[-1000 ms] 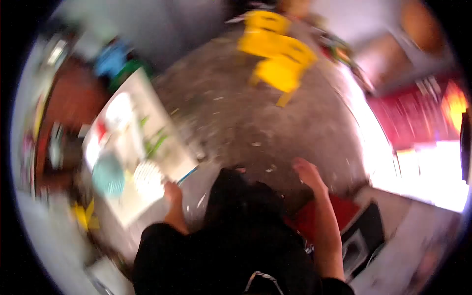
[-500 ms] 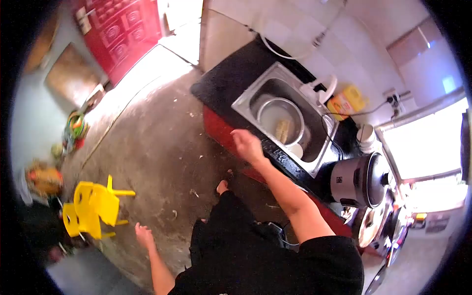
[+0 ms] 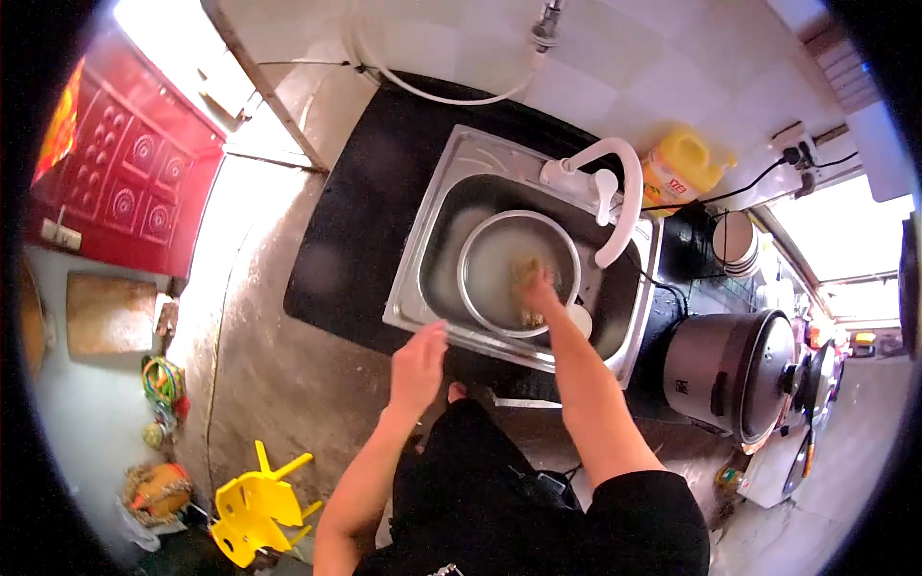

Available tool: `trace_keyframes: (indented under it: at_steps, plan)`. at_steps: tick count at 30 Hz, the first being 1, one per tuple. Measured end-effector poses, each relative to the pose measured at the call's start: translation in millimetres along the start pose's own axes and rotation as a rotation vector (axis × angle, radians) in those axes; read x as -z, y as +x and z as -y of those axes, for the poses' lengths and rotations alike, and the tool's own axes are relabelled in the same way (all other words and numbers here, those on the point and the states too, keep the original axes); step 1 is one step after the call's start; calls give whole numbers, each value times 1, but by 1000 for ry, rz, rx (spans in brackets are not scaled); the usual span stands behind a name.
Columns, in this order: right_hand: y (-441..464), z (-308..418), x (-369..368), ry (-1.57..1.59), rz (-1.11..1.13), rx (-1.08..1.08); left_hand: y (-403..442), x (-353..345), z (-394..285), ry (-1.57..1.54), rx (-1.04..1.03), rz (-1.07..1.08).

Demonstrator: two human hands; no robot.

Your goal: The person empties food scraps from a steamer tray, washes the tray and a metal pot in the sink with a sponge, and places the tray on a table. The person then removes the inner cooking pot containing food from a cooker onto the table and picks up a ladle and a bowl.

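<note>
1. Head view: my right hand [image 3: 540,288] touches a tan item [image 3: 525,270] in the metal basin [image 3: 467,298]; I cannot tell whether it's pinched.
2. My left hand [image 3: 419,369], fingers loosely extended, hangs near the sink [image 3: 499,156].
3. A faucet [image 3: 630,182] overhangs the sink's right side, near a yellow jug [image 3: 684,165] and cooker [image 3: 706,370].

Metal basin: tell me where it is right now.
In the head view, the metal basin sits inside the sink, slightly right of the picture's centre, to the lower left of the white tap. The right hand is in it.
</note>
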State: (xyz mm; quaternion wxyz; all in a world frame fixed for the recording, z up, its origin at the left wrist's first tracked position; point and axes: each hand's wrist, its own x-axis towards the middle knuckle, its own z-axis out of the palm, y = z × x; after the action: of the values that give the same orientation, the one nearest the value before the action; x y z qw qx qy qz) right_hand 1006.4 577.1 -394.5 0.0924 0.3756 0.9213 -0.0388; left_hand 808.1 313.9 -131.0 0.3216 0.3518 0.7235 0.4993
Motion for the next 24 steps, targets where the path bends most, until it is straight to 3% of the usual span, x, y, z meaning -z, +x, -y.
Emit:
trace_keyframes:
  at_steps: [1, 3, 5, 6, 7, 9, 11, 14, 15, 16, 18, 19, 21, 24]
  plan:
    - [3, 10, -2, -22, 43, 36, 18, -14, -5, 151, -26, 78]
    - [-13, 62, 64, 436, 204, -294, 52, -33, -8, 343, -46, 249]
    - [-21, 54, 57, 399, 286, 1, 80, -51, 28, 500, -157, 352]
    - [-23, 49, 55, 377, 325, 152, 100, -55, 33, 563, -37, 475]
    - [-34, 48, 99, 297, 366, 37, 116, -62, 46, 603, 44, 443]
    - [-30, 36, 104, 70, 338, -101, 149, -74, 80, 576, 174, 417]
    - [-26, 34, 128, 369, 158, -537, 182, -87, 102, 607, 344, 425]
    - [-22, 26, 81, 756, 339, -721, 209, -115, 161, 494, 456, 252]
    - [-30, 28, 70, 724, 318, -582, 214, -125, 189, 513, 492, 263]
    - [-38, 32, 67, 690, 289, -445, 214, -124, 170, 540, 480, 278]
    - [-50, 48, 70, 1154, 162, -675, 207, -114, 128, 600, 457, 304]
    - [-48, 54, 112, 1217, 193, -707, 204, -109, 111, 593, 354, 306]
    - [-48, 61, 123, 1590, 60, -792, 194, -98, 83, 573, 148, 310]
    - [-47, 66, 164, 1898, -89, -839, 190, -89, 57, 535, 162, 341]
